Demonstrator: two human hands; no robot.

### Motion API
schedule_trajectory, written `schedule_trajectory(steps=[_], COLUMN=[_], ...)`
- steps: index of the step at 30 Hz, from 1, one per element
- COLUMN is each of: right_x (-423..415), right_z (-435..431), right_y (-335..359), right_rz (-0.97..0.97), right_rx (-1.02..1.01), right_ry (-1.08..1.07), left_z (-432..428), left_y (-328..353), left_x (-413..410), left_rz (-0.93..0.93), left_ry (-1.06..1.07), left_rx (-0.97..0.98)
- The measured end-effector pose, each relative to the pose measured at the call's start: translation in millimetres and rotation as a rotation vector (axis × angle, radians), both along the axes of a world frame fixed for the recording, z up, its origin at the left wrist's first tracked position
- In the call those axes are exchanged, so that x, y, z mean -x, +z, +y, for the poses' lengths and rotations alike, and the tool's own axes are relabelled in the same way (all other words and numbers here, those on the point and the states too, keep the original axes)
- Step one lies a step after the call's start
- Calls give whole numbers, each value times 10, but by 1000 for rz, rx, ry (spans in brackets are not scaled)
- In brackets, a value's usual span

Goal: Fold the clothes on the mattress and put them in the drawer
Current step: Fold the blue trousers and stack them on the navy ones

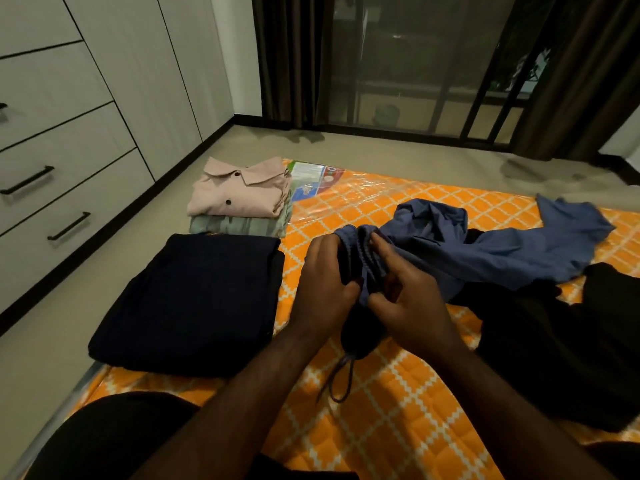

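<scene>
A crumpled blue garment point(491, 247) with a drawstring waistband lies across the orange patterned mattress point(381, 420). My left hand point(323, 278) and my right hand point(412, 303) both grip its bunched waistband, close together; a drawstring point(341, 379) dangles below them. A folded dark navy garment point(194, 303) lies to the left. Beyond it a folded pink shirt point(239, 192) rests on a folded green garment point(239, 225). A black unfolded garment point(568, 344) lies at the right. Shut drawers point(59, 188) with black handles stand at the left.
Bare floor point(41, 341) runs between the mattress and the drawer unit. A glass sliding door point(415, 64) with dark curtains stands at the far end. A printed label point(311, 178) shows under the mattress's plastic wrap. My dark-clothed knee point(114, 434) is at the bottom left.
</scene>
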State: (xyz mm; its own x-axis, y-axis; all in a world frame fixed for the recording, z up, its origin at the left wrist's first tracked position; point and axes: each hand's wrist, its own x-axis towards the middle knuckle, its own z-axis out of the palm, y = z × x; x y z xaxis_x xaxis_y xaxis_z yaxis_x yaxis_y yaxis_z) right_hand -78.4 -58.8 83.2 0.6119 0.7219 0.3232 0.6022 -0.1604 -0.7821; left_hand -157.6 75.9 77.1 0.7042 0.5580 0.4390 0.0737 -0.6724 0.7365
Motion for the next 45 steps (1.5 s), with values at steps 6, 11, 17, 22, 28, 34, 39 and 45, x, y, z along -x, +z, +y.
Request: schedule_trajectory(steps=[6, 11, 17, 22, 28, 34, 39, 45], right_x=[-43, -42, -15, -124, -284, -259, -100, -257], right_z=[28, 17, 24, 18, -54, -104, 94, 86], right_y=[-61, -68, -40, 14, 170, 578, 1411, 2674], right_rz=[-2, 129, 388, -106, -333, -265, -319, -343], right_rx=[61, 49, -31, 20, -2, 109, 16, -403], right_ry=[44, 114, 208, 8, -53, 105, 132, -101], left_z=[35, 119, 176, 237, 139, 125, 75, 274], left_y=[-20, -5, -108, -60, 161, 452, 678, 1675], left_x=[-26, -10, -45, -76, 0, 167, 300, 495], left_rz=[23, 3, -16, -53, 41, -92, -231, -115], left_ry=[-65, -224, -259, -234, -459, -440, -312, 69], left_rx=[81, 187, 291, 177, -116, -164, -270, -6])
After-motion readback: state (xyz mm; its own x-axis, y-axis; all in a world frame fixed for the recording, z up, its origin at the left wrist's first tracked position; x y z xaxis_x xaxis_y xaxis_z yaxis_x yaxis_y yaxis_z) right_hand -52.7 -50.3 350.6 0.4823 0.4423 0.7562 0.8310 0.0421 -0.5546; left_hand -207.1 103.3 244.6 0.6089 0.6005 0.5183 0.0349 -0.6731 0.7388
